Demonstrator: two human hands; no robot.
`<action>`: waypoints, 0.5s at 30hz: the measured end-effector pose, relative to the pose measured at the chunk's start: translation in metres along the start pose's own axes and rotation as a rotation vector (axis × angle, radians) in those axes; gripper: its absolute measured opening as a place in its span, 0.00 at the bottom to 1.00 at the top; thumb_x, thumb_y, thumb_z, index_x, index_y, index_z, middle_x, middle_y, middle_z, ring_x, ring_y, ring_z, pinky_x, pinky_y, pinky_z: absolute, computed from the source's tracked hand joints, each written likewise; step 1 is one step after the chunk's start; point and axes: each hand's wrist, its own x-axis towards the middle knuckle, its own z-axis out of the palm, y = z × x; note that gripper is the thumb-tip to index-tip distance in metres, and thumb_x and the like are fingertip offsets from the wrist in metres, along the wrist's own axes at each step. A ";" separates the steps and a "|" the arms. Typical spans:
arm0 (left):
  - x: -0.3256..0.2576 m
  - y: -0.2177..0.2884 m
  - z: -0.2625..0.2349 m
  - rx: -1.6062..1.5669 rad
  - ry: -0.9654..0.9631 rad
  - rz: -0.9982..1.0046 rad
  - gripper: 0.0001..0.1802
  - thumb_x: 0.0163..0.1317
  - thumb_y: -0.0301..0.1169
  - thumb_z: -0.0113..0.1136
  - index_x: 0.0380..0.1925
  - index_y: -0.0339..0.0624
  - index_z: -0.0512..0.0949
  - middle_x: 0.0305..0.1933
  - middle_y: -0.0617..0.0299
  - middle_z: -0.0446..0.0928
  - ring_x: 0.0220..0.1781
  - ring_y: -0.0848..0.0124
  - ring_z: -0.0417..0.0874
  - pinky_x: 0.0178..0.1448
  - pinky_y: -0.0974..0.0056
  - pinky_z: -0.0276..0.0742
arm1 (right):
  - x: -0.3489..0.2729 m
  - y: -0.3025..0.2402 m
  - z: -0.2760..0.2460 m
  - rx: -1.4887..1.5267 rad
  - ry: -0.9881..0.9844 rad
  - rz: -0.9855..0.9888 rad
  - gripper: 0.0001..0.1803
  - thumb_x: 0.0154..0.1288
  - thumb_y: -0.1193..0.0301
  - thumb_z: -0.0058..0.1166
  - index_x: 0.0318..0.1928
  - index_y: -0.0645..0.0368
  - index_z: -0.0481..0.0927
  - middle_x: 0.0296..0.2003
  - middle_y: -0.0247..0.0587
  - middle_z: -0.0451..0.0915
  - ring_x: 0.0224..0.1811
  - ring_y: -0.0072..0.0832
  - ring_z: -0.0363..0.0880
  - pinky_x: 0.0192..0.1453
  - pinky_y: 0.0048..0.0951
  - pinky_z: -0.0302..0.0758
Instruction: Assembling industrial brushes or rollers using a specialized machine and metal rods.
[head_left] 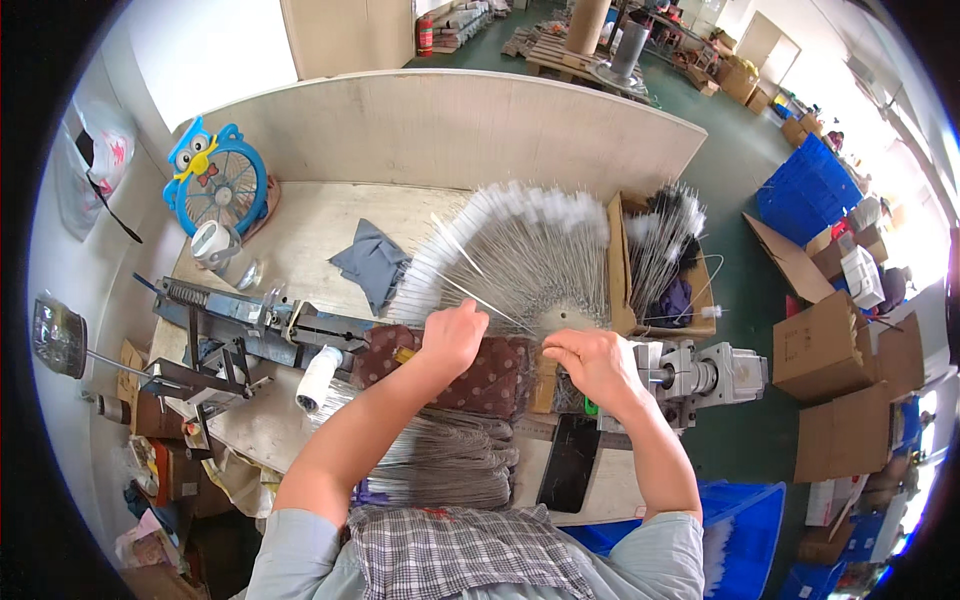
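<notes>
A fan of thin wire brush stems (520, 260) with white tips lies spread on the wooden bench (320, 225), points away from the person, so single stems are easy to pick. Left hand (452, 335) is closed around one stem, pulled clear of the fan. Right hand (592, 362) is curled, fingers pinching at the stems' base beside the grey motor unit (700, 375). A bundle of bare wires (440, 455) sits near the body. Cardboard box (665, 265) alongside holds more brushes.
</notes>
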 end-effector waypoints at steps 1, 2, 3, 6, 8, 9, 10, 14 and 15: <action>0.004 -0.002 -0.001 0.012 -0.037 0.036 0.04 0.51 0.27 0.53 0.21 0.41 0.75 0.30 0.54 0.73 0.30 0.57 0.80 0.31 0.55 0.76 | -0.001 0.000 -0.001 0.021 -0.016 0.005 0.09 0.58 0.63 0.55 0.35 0.53 0.81 0.26 0.45 0.80 0.32 0.43 0.79 0.35 0.40 0.74; 0.008 -0.004 0.000 0.019 -0.038 0.037 0.04 0.51 0.27 0.53 0.21 0.41 0.75 0.30 0.54 0.73 0.30 0.57 0.80 0.31 0.55 0.76 | -0.001 0.000 -0.002 0.026 -0.011 0.002 0.09 0.58 0.63 0.55 0.35 0.53 0.81 0.26 0.45 0.80 0.32 0.43 0.79 0.35 0.40 0.74; 0.011 -0.005 0.001 -0.002 -0.009 0.051 0.05 0.51 0.27 0.53 0.19 0.41 0.75 0.29 0.54 0.73 0.30 0.56 0.80 0.32 0.54 0.75 | -0.001 -0.001 -0.002 0.044 -0.009 -0.002 0.09 0.59 0.63 0.55 0.35 0.53 0.81 0.26 0.45 0.80 0.32 0.43 0.79 0.35 0.40 0.74; 0.019 -0.004 -0.001 0.030 -0.034 0.069 0.05 0.50 0.26 0.53 0.18 0.41 0.76 0.30 0.53 0.74 0.31 0.55 0.80 0.33 0.54 0.76 | -0.002 -0.001 -0.001 0.067 -0.001 -0.004 0.09 0.59 0.63 0.55 0.35 0.52 0.81 0.26 0.45 0.80 0.32 0.43 0.79 0.35 0.40 0.74; 0.022 -0.002 0.000 0.082 -0.085 0.073 0.05 0.50 0.26 0.53 0.19 0.41 0.76 0.30 0.53 0.74 0.32 0.56 0.81 0.33 0.54 0.76 | -0.003 0.000 -0.002 0.068 0.005 -0.001 0.09 0.59 0.62 0.55 0.35 0.52 0.81 0.26 0.45 0.80 0.32 0.43 0.79 0.35 0.40 0.74; 0.021 -0.003 0.001 0.077 -0.070 0.070 0.05 0.50 0.26 0.53 0.19 0.41 0.76 0.31 0.53 0.75 0.33 0.56 0.81 0.34 0.54 0.76 | -0.003 0.000 -0.001 0.060 -0.006 0.003 0.09 0.59 0.62 0.55 0.35 0.52 0.81 0.26 0.45 0.80 0.31 0.43 0.79 0.35 0.40 0.74; 0.020 -0.004 0.002 0.071 -0.054 0.067 0.05 0.50 0.27 0.53 0.19 0.40 0.76 0.31 0.53 0.76 0.33 0.55 0.81 0.34 0.54 0.76 | -0.003 0.000 -0.001 0.051 -0.017 0.006 0.09 0.59 0.62 0.55 0.35 0.52 0.81 0.26 0.45 0.80 0.31 0.43 0.79 0.35 0.40 0.74; 0.023 -0.002 -0.001 0.066 -0.055 0.096 0.05 0.50 0.27 0.53 0.19 0.40 0.77 0.31 0.54 0.76 0.33 0.55 0.81 0.35 0.54 0.77 | -0.003 -0.001 -0.003 0.050 -0.017 -0.001 0.10 0.59 0.62 0.55 0.35 0.52 0.81 0.26 0.45 0.80 0.32 0.44 0.79 0.35 0.41 0.74; 0.027 -0.002 0.001 0.080 -0.111 0.099 0.05 0.50 0.27 0.53 0.20 0.41 0.78 0.30 0.54 0.76 0.33 0.55 0.82 0.35 0.54 0.77 | -0.002 -0.002 -0.003 0.054 -0.018 0.005 0.10 0.59 0.62 0.55 0.35 0.52 0.81 0.27 0.44 0.80 0.32 0.44 0.79 0.35 0.41 0.74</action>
